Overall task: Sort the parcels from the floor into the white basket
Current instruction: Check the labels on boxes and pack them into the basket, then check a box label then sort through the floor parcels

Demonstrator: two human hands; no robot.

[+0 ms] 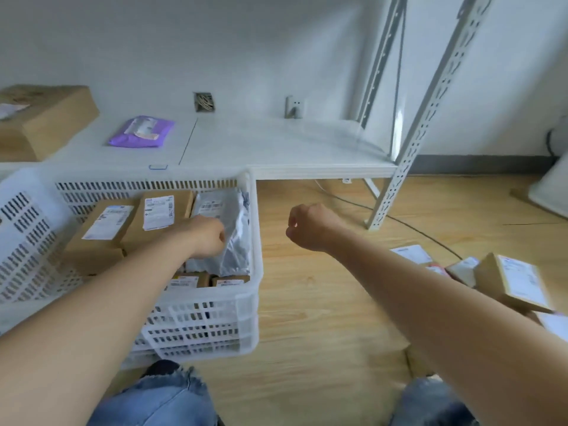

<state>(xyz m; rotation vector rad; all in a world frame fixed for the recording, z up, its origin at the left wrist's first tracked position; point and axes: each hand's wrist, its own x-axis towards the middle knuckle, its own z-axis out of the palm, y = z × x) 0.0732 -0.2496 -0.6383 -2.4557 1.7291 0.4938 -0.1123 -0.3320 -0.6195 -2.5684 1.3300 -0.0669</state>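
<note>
Now left hand fingers pinch grey parcel inside white basket; right hand curled, empty.

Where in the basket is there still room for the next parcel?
White basket: bare patch at its left wall, beside the brown boxes. Crowded right, where the left hand grips the grey mailer. Right hand hangs over bare floor.
</note>
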